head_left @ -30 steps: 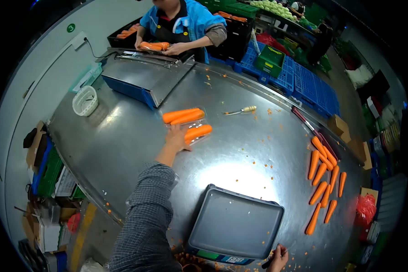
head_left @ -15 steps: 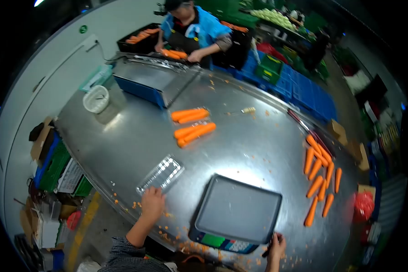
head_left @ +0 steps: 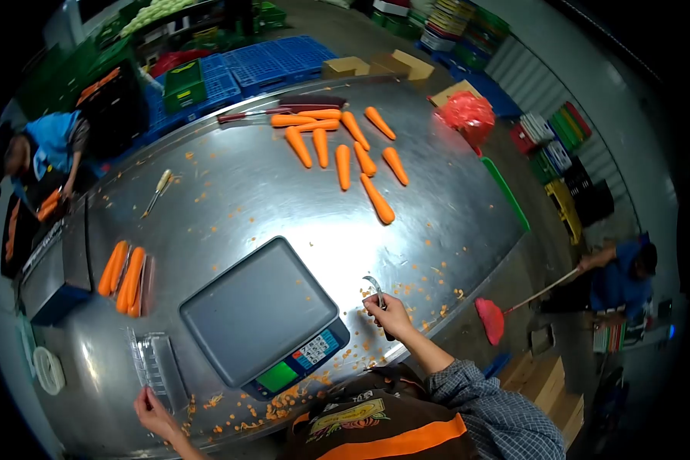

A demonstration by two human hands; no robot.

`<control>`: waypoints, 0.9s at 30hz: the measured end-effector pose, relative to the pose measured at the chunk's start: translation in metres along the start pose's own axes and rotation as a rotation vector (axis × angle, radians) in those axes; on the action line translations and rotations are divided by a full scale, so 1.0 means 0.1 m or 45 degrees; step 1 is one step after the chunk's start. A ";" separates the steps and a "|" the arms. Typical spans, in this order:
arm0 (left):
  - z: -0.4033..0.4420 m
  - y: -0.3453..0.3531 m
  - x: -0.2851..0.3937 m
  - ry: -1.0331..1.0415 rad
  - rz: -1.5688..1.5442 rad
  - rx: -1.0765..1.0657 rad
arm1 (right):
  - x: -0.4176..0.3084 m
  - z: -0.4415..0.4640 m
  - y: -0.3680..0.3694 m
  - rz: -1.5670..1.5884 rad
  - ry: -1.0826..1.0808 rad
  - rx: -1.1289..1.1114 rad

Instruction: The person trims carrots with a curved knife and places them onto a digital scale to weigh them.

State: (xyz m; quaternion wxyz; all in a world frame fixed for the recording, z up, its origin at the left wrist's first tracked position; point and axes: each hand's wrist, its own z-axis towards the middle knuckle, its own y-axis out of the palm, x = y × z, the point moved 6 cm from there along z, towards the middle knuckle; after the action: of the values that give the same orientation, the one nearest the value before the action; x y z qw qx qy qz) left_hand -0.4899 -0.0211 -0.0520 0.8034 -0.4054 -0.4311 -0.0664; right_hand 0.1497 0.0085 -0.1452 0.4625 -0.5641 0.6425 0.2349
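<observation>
A clear plastic tray [head_left: 161,368] lies on the steel table left of the scale. My left hand [head_left: 157,415] is at its near left corner, fingertips closed on the edge. My right hand [head_left: 391,316] is wrapped round the dark handle of a small knife with a curved blade [head_left: 372,284], held over the table right of the scale. Between my hands stands a digital scale [head_left: 261,310] with a bare grey pan and a lit green display. Two clear trays of carrots [head_left: 123,277] sit beyond the plastic tray.
Loose carrots [head_left: 343,167] lie at the far side, beside a large dark-red-handled knife [head_left: 249,116]. A peeler-like tool with a pale handle [head_left: 161,184] rests at the far left. Orange scraps litter the near edge. One co-worker [head_left: 50,146] handles carrots; another person [head_left: 625,268] holds a long-handled pink-headed tool.
My view has swung to the right, so everything on the table appears shifted and turned. My right hand has moved from the scale's right corner, and the curved knife's blade now shows.
</observation>
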 end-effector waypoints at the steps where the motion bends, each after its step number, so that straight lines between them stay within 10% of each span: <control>1: -0.05 0.08 0.26 0.019 0.000 -0.019 | 0.10 0.07 -0.08 -0.006 0.012 0.019; 3: -0.24 0.36 0.97 0.454 -0.010 -0.153 | 0.26 0.23 -0.25 0.019 0.035 0.058; 9: -1.04 1.45 1.71 0.517 0.334 -0.878 | 0.35 1.19 -0.98 0.178 0.057 0.343; 14: -1.32 1.74 2.78 0.662 0.412 -0.751 | -0.06 2.28 -1.38 -0.480 -0.246 0.538; 18: -1.82 2.68 3.35 0.185 -0.248 -0.981 | -0.44 2.76 -1.36 -0.886 -0.169 0.318; 27: -3.27 5.27 3.87 -1.488 -1.528 -1.330 | -0.56 2.60 -1.78 -0.137 0.175 -0.456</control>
State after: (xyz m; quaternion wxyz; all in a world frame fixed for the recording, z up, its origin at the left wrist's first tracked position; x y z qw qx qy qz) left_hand 0.1991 0.1903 -0.1745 0.0170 -0.3922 -0.8108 -0.4342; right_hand 0.3994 0.2059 -0.1780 0.3216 -0.6854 0.5896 0.2812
